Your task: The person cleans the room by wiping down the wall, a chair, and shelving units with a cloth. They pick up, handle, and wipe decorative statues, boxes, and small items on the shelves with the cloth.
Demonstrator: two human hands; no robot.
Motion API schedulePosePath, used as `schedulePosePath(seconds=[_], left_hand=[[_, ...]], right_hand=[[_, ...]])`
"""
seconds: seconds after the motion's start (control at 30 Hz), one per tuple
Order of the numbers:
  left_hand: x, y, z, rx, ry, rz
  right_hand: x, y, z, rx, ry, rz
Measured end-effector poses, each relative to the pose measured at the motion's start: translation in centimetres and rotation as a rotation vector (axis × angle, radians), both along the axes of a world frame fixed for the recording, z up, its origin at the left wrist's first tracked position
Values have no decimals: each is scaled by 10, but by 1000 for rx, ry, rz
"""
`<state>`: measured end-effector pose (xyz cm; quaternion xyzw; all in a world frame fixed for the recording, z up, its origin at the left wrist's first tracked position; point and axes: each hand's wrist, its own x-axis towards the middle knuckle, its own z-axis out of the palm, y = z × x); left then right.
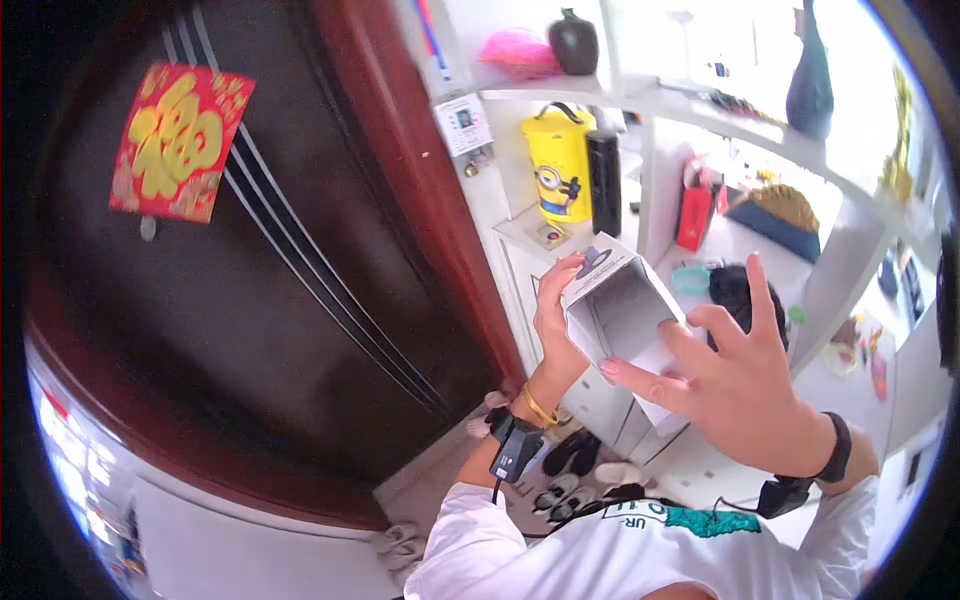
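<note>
White rectangular carton: near end open, grey-shaded interior visible; upper panel bears a dark graphic and illegible fine print. Position: held tilted before the white shelving unit. Left hand: gripping the carton's left side. Right hand: thumb and finger at the rim, others spread; grip indeterminable.

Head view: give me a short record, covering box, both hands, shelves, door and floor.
box: white, open, inside facing the camera
left hand: holding the box
right hand: fingers spread at the box's opening, one raised
shelves: yellow container beside black bottle; red bag further right
door: dark, red poster on it
floor: several shoes
</note>
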<state>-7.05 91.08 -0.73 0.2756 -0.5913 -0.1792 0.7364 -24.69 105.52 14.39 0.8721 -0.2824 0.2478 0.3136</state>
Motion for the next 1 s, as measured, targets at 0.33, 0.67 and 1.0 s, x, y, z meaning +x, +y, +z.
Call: schedulePosePath(seconds=[0.33,0.67,1.0], left_hand=[[38,52,67,-645,83,276],[48,64,42,-440,208,231],[53,74,45,-615,164,330]], right_hand=[[53,42,30,-148,143,109],[77,47,29,-75,238,85],[66,62,32,13,315,127]])
